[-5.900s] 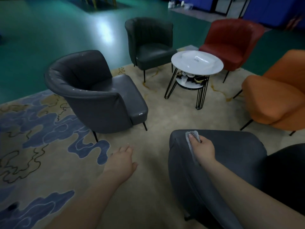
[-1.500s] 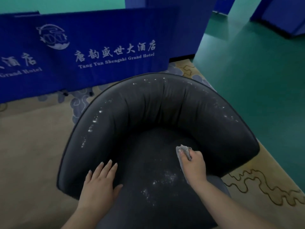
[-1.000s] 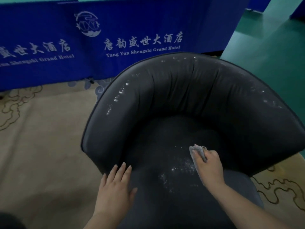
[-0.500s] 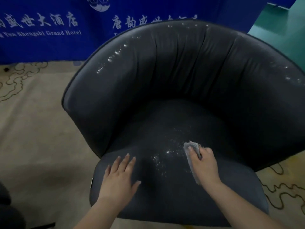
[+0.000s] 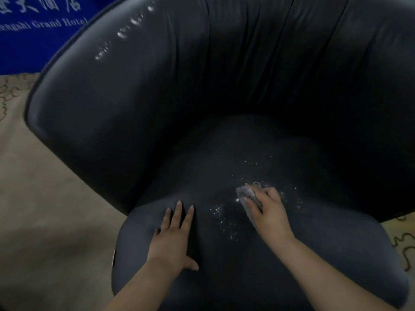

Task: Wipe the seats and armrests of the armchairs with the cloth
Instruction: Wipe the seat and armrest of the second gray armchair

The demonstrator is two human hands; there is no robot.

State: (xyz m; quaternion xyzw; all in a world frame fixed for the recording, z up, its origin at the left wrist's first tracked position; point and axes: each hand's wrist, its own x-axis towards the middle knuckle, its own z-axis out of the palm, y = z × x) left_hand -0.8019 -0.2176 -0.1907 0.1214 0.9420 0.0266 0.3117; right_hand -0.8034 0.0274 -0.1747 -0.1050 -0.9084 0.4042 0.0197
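Observation:
A dark grey armchair (image 5: 157, 104) fills the view, its curved back and armrests wrapping round the seat (image 5: 325, 254). White specks (image 5: 222, 214) are scattered on the seat's middle, and more show on the left armrest's top rim (image 5: 125, 34). My right hand (image 5: 268, 213) holds a crumpled grey cloth (image 5: 246, 194) pressed onto the seat beside the specks. My left hand (image 5: 174, 235) lies flat on the seat's front left, fingers straight.
A beige patterned carpet (image 5: 45, 209) lies to the left of the chair and shows again at the right edge. A blue banner (image 5: 33, 41) with white lettering stands behind the chair at the top left.
The view has closed in on the chair. My right hand with the cloth has come down onto the speckled part of the seat. My left hand stays flat on the seat's front.

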